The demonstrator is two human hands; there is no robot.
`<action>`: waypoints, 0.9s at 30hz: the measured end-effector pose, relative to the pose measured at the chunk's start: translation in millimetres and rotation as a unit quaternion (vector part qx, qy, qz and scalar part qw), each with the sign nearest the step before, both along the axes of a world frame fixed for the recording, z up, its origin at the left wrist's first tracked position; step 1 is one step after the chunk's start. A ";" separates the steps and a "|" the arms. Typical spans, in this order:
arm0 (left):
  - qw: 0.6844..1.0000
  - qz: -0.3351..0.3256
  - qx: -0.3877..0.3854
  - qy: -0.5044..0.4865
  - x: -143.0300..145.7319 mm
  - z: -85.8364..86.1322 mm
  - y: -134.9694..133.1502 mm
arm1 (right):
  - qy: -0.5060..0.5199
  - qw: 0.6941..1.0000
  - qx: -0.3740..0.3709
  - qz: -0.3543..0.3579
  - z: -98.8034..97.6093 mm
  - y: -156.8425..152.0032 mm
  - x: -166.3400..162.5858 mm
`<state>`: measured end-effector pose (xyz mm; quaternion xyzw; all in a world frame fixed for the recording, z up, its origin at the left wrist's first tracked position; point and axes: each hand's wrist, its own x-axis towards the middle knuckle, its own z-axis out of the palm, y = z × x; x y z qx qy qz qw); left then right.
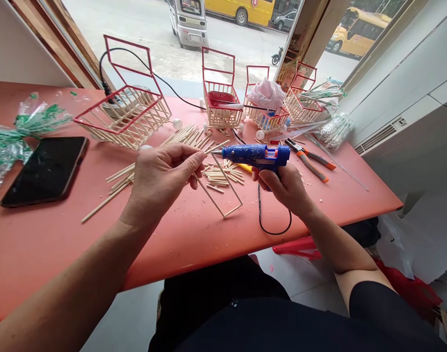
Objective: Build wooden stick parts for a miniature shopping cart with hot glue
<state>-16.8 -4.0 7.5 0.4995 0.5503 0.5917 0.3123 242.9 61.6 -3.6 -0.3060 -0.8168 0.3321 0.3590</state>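
Observation:
Pinched in my left hand [168, 171] is a thin rectangular frame of wooden sticks [233, 211], which hangs tilted over the table. My right hand [282, 186] is wrapped round the handle of a blue glue gun [250, 155]. Its nozzle points left and meets the frame's upper corner, close to my left fingertips; whether it touches cannot be made out. Behind the frame lie short cut sticks [223, 175] in a loose pile. Longer sticks [117, 183] lie partly hidden behind my left hand.
Several small stick baskets with red rims [126, 115] stand along the window side. Pliers [311, 159] with orange-grey handles lie at the right. A black phone [43, 171] and plastic wrapping [10, 142] are at the left. The glue gun's cable [274, 233] loops near the front edge of the table [186, 254].

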 end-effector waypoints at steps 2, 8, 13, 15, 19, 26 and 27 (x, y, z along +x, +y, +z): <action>1.000 0.000 0.004 0.000 -0.4 -1.9 0.0 | 0.003 1.000 -0.003 -0.003 -0.1 0.1 -0.5; 1.000 -0.003 -0.003 0.006 -1.8 -5.0 0.0 | 0.021 1.000 -0.005 -0.007 -2.0 1.1 -1.2; 1.000 -0.006 -0.006 0.007 -1.6 -3.6 -1.1 | 0.013 1.000 -0.005 -0.008 -1.3 1.0 -1.1; 1.000 -0.006 -0.009 0.006 -1.3 -3.1 -1.5 | 0.010 1.000 -0.005 -0.012 -1.5 1.3 -0.9; 1.000 -0.005 -0.011 0.004 -0.1 -2.4 -1.8 | 0.006 1.000 -0.001 -0.015 -2.5 2.3 -0.2; 1.000 0.012 -0.018 0.003 2.0 -1.2 -2.0 | -0.003 1.000 -0.008 -0.020 0.0 1.0 -0.7; 1.000 0.012 -0.019 0.003 2.3 -0.6 -2.2 | -0.004 1.000 -0.006 -0.021 0.4 0.7 -1.1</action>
